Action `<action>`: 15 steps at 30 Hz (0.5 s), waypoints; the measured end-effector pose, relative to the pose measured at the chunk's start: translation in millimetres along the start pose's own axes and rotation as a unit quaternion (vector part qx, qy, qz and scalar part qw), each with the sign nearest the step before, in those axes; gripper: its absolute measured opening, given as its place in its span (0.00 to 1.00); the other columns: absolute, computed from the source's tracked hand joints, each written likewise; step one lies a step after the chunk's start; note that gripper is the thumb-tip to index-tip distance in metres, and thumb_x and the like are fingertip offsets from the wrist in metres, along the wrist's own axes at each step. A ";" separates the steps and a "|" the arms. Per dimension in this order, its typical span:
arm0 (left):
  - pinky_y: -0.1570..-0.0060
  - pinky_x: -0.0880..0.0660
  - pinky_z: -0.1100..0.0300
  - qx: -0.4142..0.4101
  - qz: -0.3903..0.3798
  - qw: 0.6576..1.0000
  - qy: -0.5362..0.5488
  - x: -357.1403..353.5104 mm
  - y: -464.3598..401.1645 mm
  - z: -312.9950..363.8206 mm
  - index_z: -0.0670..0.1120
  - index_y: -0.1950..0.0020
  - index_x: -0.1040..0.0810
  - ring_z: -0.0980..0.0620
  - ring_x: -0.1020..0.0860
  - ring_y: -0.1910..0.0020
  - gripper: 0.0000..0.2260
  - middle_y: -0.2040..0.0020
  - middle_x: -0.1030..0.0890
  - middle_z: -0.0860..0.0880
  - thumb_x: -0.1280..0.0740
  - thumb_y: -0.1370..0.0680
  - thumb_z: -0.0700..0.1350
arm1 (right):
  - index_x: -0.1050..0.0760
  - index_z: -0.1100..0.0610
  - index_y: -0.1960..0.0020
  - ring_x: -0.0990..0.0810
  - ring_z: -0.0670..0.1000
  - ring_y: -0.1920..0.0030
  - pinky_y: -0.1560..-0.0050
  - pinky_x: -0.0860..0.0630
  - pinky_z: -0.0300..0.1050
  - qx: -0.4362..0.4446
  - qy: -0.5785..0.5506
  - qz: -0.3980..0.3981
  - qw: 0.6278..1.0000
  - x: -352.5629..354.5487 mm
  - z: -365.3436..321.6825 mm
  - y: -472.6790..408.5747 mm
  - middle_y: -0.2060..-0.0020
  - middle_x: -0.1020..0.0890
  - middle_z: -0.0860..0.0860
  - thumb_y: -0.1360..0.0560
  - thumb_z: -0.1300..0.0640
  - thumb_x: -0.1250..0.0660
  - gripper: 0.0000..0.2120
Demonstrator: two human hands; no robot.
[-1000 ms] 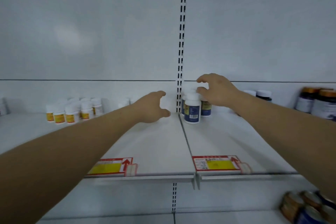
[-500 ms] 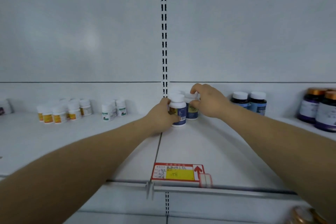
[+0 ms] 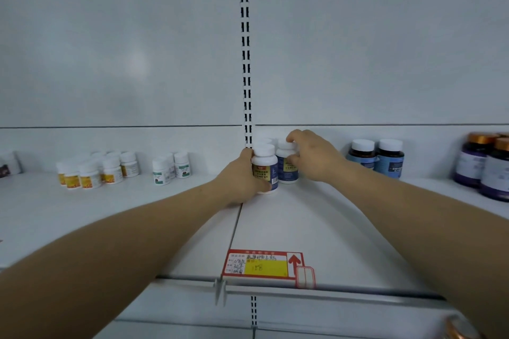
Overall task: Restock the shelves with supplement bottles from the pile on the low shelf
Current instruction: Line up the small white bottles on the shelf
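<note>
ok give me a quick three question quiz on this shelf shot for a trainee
1. True or false: both hands touch white-capped bottles at the shelf's back.
2. Which hand grips the front bottle? A) left B) right
3. Fill in: the price tag at the shelf edge has a red arrow pointing ____.

Key:
1. True: left hand and right hand each hold one.
2. A; the right hand is on the bottle behind.
3. Up.
</note>
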State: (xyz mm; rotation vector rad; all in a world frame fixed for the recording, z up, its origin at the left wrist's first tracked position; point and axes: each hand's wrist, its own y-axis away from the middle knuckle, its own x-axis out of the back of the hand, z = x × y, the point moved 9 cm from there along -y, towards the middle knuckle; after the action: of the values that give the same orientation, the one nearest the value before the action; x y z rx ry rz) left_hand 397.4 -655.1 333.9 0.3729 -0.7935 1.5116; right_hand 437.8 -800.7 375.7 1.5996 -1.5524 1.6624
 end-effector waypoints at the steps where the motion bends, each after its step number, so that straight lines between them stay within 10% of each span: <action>1: 0.63 0.32 0.66 0.002 -0.005 1.000 -0.003 -0.5 -0.3 0.0 0.50 0.36 0.38 0.61 0.27 0.58 0.29 0.55 0.26 0.58 0.26 0.31 0.47 | 0.34 0.55 0.35 0.27 0.55 0.46 0.52 0.35 0.43 -0.001 0.000 -0.006 1.000 -0.3 -0.2 0.3 0.41 0.29 0.55 0.24 0.55 0.36 0.19; 15: 0.38 0.37 0.58 0.016 0.087 0.970 -0.227 129.4 43.8 -51.8 0.48 0.29 0.36 0.48 0.33 0.32 0.31 0.28 0.35 0.49 0.30 0.27 0.56 | 0.38 0.50 0.27 0.35 0.54 0.31 0.36 0.38 0.45 0.079 0.002 -0.023 0.997 18.6 -121.4 -20.3 0.29 0.34 0.52 0.23 0.42 0.39 0.28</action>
State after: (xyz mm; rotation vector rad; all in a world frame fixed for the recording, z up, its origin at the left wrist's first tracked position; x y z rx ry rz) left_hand 351.3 -521.9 372.4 0.7046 -1.1872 1.6250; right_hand 392.3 -698.5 430.3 1.6962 -1.4013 1.7997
